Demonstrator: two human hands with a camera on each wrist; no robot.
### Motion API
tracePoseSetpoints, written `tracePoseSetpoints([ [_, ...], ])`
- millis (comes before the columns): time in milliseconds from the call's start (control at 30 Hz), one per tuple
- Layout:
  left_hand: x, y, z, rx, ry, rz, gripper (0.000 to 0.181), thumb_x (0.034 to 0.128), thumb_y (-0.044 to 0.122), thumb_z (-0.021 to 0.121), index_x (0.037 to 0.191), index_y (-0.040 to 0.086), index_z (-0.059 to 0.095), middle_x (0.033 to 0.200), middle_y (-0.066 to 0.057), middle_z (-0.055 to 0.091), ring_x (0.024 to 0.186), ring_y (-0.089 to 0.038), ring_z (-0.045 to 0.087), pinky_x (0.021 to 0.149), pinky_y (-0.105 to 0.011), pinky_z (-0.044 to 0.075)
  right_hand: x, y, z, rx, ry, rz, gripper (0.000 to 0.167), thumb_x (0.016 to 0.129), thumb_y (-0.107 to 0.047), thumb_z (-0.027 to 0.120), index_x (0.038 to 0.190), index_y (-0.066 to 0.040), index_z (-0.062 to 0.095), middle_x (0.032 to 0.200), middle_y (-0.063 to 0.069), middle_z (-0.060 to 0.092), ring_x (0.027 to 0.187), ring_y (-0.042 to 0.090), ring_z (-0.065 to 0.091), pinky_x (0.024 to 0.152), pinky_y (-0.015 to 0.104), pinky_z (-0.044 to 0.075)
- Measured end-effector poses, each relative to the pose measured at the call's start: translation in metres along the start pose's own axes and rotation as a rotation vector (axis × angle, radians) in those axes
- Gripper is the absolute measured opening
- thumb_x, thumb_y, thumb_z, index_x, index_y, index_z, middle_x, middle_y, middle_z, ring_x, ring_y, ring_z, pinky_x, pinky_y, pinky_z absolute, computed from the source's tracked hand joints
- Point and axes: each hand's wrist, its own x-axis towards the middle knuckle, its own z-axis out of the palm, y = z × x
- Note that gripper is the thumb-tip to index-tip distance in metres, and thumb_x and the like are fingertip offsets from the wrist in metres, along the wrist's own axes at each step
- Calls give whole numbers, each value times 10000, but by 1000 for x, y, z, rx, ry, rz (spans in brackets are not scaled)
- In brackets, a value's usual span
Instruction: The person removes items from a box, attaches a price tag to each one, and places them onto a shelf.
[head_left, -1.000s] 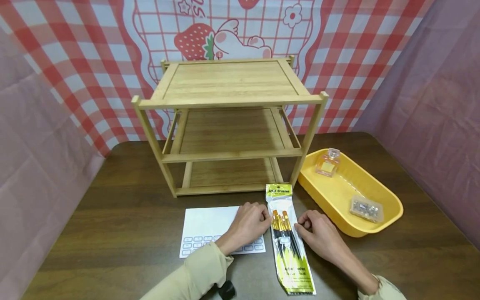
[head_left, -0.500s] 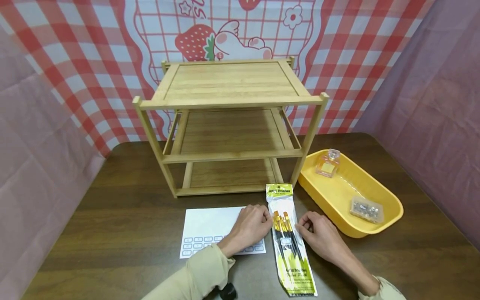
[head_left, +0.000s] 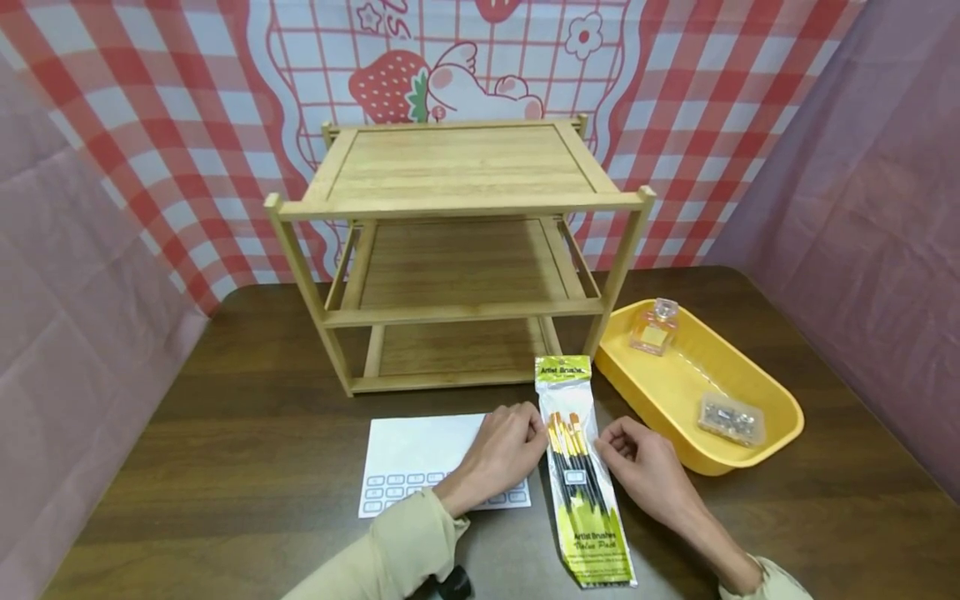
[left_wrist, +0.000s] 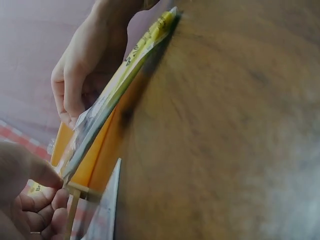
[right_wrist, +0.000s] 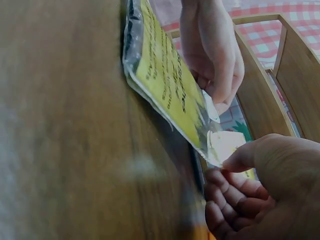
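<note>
A clear, yellow-printed packet of artist brushes (head_left: 587, 533) stands between both hands in the head view, a small white label on its front. My left hand (head_left: 504, 446) pinches the packet's left edge between thumb and fingers. On the opposite edge, the thumb and fingertips of my right hand (head_left: 645, 462) pinch the plastic. Both wrist views show the packet (left_wrist: 107, 97) held tilted, part of it off the table. Under my left forearm lies a white sheet (head_left: 420, 442) with rows of blue-framed labels, partly covered.
A three-tier wooden shelf (head_left: 465, 312) stands behind the hands. To its right sits a yellow plastic basket (head_left: 652, 408) with a pink perfume bottle (head_left: 654, 327) and a small clear case (head_left: 732, 419) inside. A black object (head_left: 453, 583) lies by the left sleeve.
The brush packet's top end has shifted slightly up in the head view and the packet faces the camera more. Both hands have moved very slightly right with it.
</note>
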Motion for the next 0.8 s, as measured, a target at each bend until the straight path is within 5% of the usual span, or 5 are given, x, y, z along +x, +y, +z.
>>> tracePoseSetpoints([
  [267,-3,7,0,-156,5,-67,97,1000,66,563,926,128,572,751,61,557,621,-61,492,579,-232,469,-3,1,1,99,79,-50,53,930,-4,734,941,-25,687,809,0,651,706,86,561,619,221,495],
  [600,-3,13,-6,-509,-37,-202,124,1054,157,557,1069,35,544,754,-69,678,643,-165,642,602,-322,596,-8,-3,1,229,122,-97,56,939,50,693,964,5,672,806,37,665,694,112,592,608,222,517],
  [800,-2,15,-10,-498,-73,-245,295,1028,243,652,1194,11,578,851,-85,740,661,-172,643,597,-285,532,-9,-5,2,275,123,-126,40,958,44,675,981,12,667,820,52,674,709,139,610,624,229,529],
])
